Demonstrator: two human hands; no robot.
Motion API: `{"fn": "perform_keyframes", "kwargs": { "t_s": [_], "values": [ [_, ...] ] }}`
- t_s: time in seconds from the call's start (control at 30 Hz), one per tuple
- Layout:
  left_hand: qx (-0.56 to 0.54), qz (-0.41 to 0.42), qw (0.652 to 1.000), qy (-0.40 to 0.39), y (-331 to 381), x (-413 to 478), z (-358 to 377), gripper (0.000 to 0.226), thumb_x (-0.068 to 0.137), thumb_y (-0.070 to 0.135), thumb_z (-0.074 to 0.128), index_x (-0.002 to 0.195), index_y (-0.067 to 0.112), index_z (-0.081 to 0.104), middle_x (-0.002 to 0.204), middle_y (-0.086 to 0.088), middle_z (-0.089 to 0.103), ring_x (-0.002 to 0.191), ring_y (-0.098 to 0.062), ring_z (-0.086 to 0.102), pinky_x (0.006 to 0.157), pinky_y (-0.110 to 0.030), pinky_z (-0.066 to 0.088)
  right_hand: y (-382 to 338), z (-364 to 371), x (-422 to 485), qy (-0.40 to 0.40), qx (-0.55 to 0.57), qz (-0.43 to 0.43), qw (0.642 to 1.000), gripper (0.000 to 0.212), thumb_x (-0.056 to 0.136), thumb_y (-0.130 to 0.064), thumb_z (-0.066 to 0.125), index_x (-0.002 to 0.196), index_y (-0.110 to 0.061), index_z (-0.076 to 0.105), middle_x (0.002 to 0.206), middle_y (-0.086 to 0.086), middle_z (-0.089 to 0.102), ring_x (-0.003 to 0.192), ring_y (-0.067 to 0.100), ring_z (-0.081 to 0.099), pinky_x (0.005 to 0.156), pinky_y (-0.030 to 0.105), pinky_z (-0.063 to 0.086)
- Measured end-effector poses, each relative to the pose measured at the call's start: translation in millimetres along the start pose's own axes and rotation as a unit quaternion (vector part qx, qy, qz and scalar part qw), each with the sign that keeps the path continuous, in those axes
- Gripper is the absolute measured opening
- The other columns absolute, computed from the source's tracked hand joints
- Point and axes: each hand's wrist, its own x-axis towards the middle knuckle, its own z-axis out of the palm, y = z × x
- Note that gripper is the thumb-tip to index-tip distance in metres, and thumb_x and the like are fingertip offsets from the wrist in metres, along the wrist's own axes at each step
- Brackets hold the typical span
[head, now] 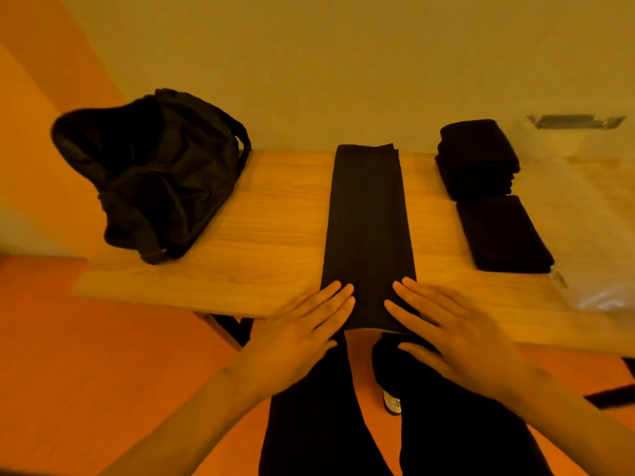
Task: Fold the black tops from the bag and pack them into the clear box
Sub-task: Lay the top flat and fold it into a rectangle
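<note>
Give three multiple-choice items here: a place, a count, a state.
1. The black bag sits: A) at the table's left end B) on the floor C) on the piles
2. Piles of folded tops right of the long black top: A) one B) two C) four
3. The hands: A) lie flat on the long top B) hold the bag C) lift a pile
1A: bag at left end. 2B: a tall stack, a lower pile nearer. 3A: left hand, right hand, fingers straight on cloth.
</note>
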Motion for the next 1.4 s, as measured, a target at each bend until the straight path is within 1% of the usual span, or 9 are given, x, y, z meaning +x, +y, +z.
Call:
{"fn": "perform_keyframes", "kwargs": {
  "t_s": [0.1, 0.23, 0.4, 0.6, 0.7, 0.93, 1.1, 1.3, 1.4],
  "values": [
    [-0.037, 0.004, 0.998, 0.056, -8.7, 2.0, 11.7, 0.059, 0.093, 0.016, 0.071, 0.147, 0.01, 0.05, 0.155, -0.008, 0.047, 0.146, -0.021, 0.04, 0.115, -0.041, 0.042, -0.8, 5.7, -4.9, 0.092, -0.005, -0.018, 0.996, 0.04, 0.096, -0.038, 0.055, 0.13, -0.02, 0.067, 0.136, 0.005, 0.064, 0.127, 0.021, 0.06, 0.092, 0.042, 0.056],
    [-0.044, 0.031, 0.993, 0.104, -15.2, -0.1, 13.6, 0.064, 0.079, 0.002, 0.084, 0.138, 0.009, 0.059, 0.146, -0.009, 0.057, 0.138, -0.023, 0.052, 0.108, -0.043, 0.049, 0.9, 5.7, -4.7, 0.125, 0.006, -0.031, 0.992, 0.031, 0.092, -0.035, 0.061, 0.115, -0.02, 0.075, 0.125, 0.001, 0.07, 0.116, 0.017, 0.066, 0.089, 0.036, 0.054],
    [-0.039, 0.053, 0.984, 0.165, -9.4, 1.0, 9.0, 0.048, 0.072, 0.008, 0.092, 0.117, 0.011, 0.074, 0.127, -0.007, 0.071, 0.117, -0.02, 0.068, 0.093, -0.035, 0.057, -1.7, -0.3, -9.5, 0.14, 0.028, -0.029, 0.989, 0.027, 0.09, -0.032, 0.058, 0.105, -0.021, 0.077, 0.118, -0.004, 0.072, 0.107, 0.013, 0.068, 0.093, 0.029, 0.044],
    [-0.073, 0.039, 0.967, 0.242, -6.7, 1.2, -16.5, 0.018, 0.094, 0.026, 0.066, 0.098, 0.013, 0.078, 0.099, 0.001, 0.076, 0.092, -0.012, 0.068, 0.08, -0.025, 0.049, -4.6, -19.4, -13.7, 0.087, 0.141, 0.043, 0.985, 0.037, 0.098, -0.053, 0.048, 0.117, -0.029, 0.07, 0.111, -0.012, 0.071, 0.105, 0.003, 0.064, 0.09, 0.032, 0.054],
    [-0.134, 0.007, 0.962, 0.237, -6.1, -0.9, -31.9, 0.021, 0.094, 0.032, 0.067, 0.098, 0.015, 0.079, 0.095, 0.005, 0.075, 0.089, -0.007, 0.067, 0.079, -0.021, 0.047, -6.1, -36.6, -12.0, 0.039, 0.206, 0.086, 0.974, 0.055, 0.097, -0.07, 0.03, 0.115, -0.034, 0.068, 0.107, -0.019, 0.068, 0.104, -0.002, 0.059, 0.091, 0.031, 0.053],
    [-0.274, -0.006, 0.945, 0.179, -2.2, 1.9, -70.4, 0.008, 0.092, 0.024, 0.075, 0.093, 0.016, 0.077, 0.095, 0.01, 0.069, 0.09, -0.006, 0.062, 0.076, -0.025, 0.05, -6.7, -75.5, -7.1, 0.06, 0.325, 0.082, 0.94, 0.046, 0.092, -0.074, 0.041, 0.107, -0.04, 0.069, 0.1, -0.022, 0.068, 0.101, 0.004, 0.064, 0.083, 0.025, 0.052],
    [-0.44, -0.086, 0.882, 0.145, -14.7, 26.8, -88.7, 0.006, 0.089, 0.018, 0.075, 0.091, 0.013, 0.074, 0.091, 0.007, 0.071, 0.087, -0.015, 0.069, 0.078, -0.027, 0.055, 0.0, -88.9, 20.6, 0.107, 0.424, 0.131, 0.89, 0.044, 0.088, -0.067, 0.053, 0.094, -0.027, 0.071, 0.088, -0.012, 0.07, 0.086, 0.009, 0.068, 0.072, 0.02, 0.053],
    [-0.531, -0.335, 0.765, 0.144, -47.5, 97.2, -68.7, 0.009, 0.094, 0.011, 0.068, 0.087, 0.017, 0.069, 0.081, 0.007, 0.072, 0.081, -0.005, 0.069, 0.066, -0.017, 0.052, 28.8, -58.7, 86.7, 0.117, 0.472, 0.304, 0.819, 0.035, 0.099, -0.037, 0.055, 0.082, -0.006, 0.061, 0.07, 0.009, 0.056, 0.065, 0.013, 0.055, 0.061, 0.02, 0.045],
    [-0.529, -0.47, 0.697, 0.112, -63.0, 129.1, -39.6, 0.006, 0.096, 0.02, 0.068, 0.091, 0.018, 0.071, 0.088, 0.006, 0.072, 0.082, -0.007, 0.067, 0.059, -0.018, 0.052, 46.7, -31.2, 117.6, 0.082, 0.462, 0.387, 0.794, 0.037, 0.1, -0.037, 0.056, 0.072, -0.014, 0.059, 0.059, -0.001, 0.048, 0.056, 0.011, 0.049, 0.058, 0.026, 0.039]
  ]
}}
